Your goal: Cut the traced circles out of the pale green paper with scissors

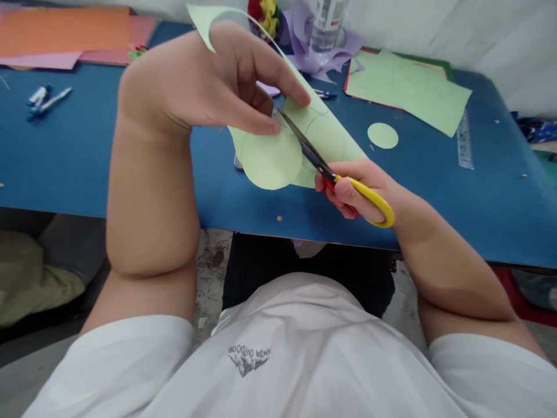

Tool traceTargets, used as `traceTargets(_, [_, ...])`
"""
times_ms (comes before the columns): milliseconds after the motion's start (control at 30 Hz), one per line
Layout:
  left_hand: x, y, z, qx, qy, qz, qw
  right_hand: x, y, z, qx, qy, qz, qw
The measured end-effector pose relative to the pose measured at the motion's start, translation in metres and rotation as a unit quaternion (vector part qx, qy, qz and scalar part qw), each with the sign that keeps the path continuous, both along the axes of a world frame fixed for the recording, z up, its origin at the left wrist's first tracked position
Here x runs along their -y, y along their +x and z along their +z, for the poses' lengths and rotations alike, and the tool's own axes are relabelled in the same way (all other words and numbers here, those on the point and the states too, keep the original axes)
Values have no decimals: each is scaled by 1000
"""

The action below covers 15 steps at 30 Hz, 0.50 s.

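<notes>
Clearly, scissors (314, 157) hover over a blue table (435, 197), scuffed floor (212, 270) below.

Both hands (230, 81) (369, 172) curled, left wrist (145, 96) sharply bent

The single view looks out from the wearer's head, facing forward and steeply down. It sits right above the white shirt (304, 342) at the bottom, with the left hand (221, 75) and right hand (369, 174) at close range, the worktop (435, 186) spreading wide and a pale backdrop (496, 35) beyond.
</notes>
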<state>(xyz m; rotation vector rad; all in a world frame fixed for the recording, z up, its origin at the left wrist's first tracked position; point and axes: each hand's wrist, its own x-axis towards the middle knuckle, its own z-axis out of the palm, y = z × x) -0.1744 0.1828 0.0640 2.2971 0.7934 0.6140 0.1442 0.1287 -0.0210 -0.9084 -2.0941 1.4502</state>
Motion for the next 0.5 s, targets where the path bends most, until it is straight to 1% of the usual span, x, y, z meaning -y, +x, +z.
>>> traceTargets(67, [4, 1, 0, 9, 1, 8, 1000, 1, 0, 0, -3, 2, 1, 1000])
traceTargets(200, [11, 3, -1, 30, -33, 49, 998, 4, -1, 3, -1, 0, -7, 1000])
traceTargets(267, [12, 4, -1, 27, -37, 56, 997, 6, -2, 5, 0, -1, -11, 1000])
traceTargets(333, [10, 4, -1, 24, -28, 52, 998, 9, -3, 8, 0, -2, -20, 1000])
traceTargets(500, [-3, -2, -2, 19, -19, 9, 1000, 13, -4, 10, -4, 9, -32, 999])
